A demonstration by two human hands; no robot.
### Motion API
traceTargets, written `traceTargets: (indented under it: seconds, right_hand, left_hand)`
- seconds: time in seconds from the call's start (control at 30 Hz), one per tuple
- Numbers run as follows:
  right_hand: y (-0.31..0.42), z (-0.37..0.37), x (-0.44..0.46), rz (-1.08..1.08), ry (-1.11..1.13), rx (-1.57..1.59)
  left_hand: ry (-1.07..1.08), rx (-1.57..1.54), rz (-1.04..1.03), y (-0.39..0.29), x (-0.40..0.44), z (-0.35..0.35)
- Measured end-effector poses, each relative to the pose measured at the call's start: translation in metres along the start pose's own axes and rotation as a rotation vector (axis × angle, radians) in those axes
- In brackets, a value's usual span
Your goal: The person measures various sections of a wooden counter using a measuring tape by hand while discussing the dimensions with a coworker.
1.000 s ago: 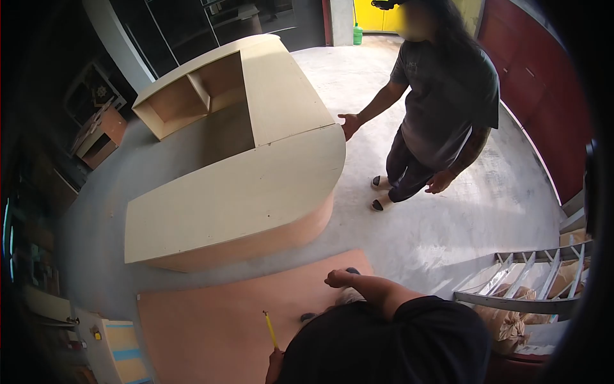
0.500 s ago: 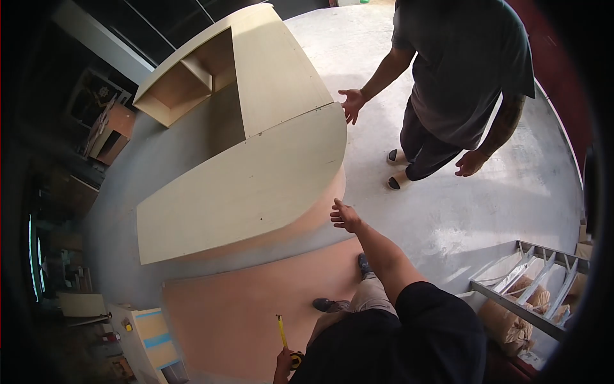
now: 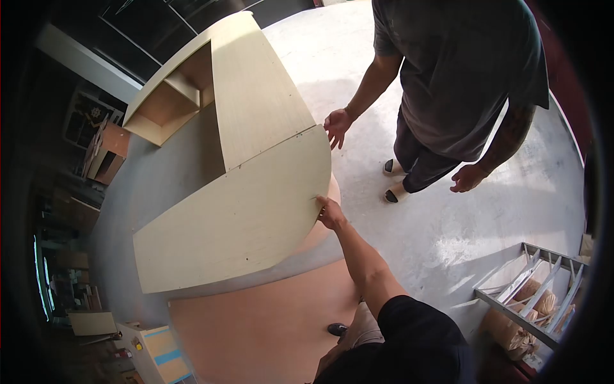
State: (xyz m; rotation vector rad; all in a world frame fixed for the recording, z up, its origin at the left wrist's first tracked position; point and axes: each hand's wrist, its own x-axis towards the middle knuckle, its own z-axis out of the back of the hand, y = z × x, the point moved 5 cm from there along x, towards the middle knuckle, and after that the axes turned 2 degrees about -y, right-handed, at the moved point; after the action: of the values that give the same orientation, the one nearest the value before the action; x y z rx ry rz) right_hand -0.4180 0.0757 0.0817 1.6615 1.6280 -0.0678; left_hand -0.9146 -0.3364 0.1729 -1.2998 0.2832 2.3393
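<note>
My right hand point(image 3: 329, 213) is at the curved edge of the pale plywood counter top point(image 3: 236, 217), closed on its rim with a digit lying on the upper face; the fingers on the underside are hidden. That top joins a second pale panel point(image 3: 259, 83) along a seam with small dark marks. Below the overhang shows part of a curved pinkish base point(image 3: 325, 221). My left hand is out of the picture.
Across the counter stands a person point(image 3: 457, 83), one hand point(image 3: 337, 127) by the seam's end. A pinkish board point(image 3: 256, 326) lies by my feet. At right are a metal ladder point(image 3: 531, 301) and brown sacks point(image 3: 508, 329); at lower left, a cabinet with blue tape point(image 3: 167, 357).
My right hand has moved from open beside the counter onto its edge and closed there. My left hand, with a yellow tape measure, has left the view. The camera has shifted slightly.
</note>
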Motion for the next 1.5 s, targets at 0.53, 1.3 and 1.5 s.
traceTargets:
  seconds: [0.53,1.3,1.5]
  right_hand:
    - [-0.006,0.001,-0.009,-0.156,0.011,-0.117]
    - [-0.042,0.004,-0.052,-0.2,0.014,-0.198]
    - [-0.097,0.023,-0.154,-0.439,0.205,-0.203]
  left_hand:
    - [0.01,0.018,-0.111,-0.071,0.017,-0.008]
    - [-0.033,-0.031,-0.054,0.021,0.004,0.002]
    - [-0.128,-0.132,-0.169,0.057,-0.04,0.025]
